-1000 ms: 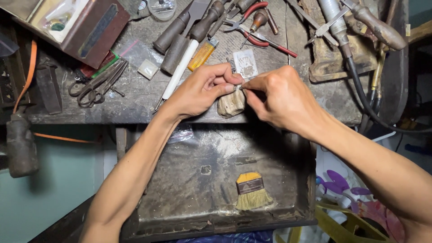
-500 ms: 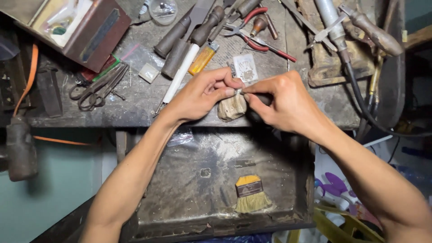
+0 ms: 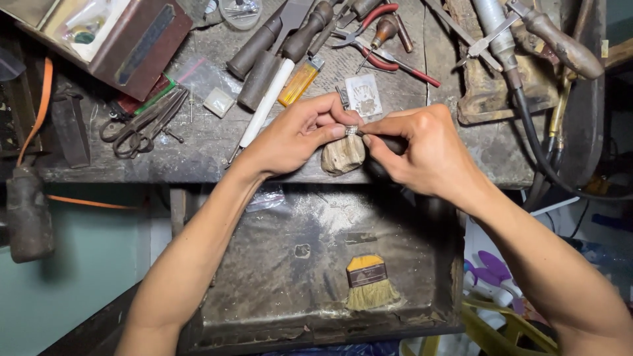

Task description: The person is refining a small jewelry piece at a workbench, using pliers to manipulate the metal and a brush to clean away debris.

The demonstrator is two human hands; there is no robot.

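Note:
My left hand [image 3: 297,135] pinches a small silver ring [image 3: 351,130] between thumb and fingers, holding it against the top of a worn wooden bench pin [image 3: 343,155] that juts from the bench's front edge. My right hand [image 3: 422,148] grips a dark-handled tool [image 3: 389,142], its tip pressed to the ring. Both hands meet over the pin, above an open metal drawer [image 3: 277,264].
The worn workbench [image 3: 198,142] holds files and dark-handled tools [image 3: 277,46], a yellow lighter [image 3: 300,81], red-handled pliers [image 3: 382,39], scissors [image 3: 142,122], a brown box [image 3: 125,43] and a flex-shaft handpiece [image 3: 501,39]. A small yellow brush [image 3: 369,283] lies in the drawer.
Both hands shifted slightly lower and right over the bench pin. The right hand's dark tool now shows against the ring.

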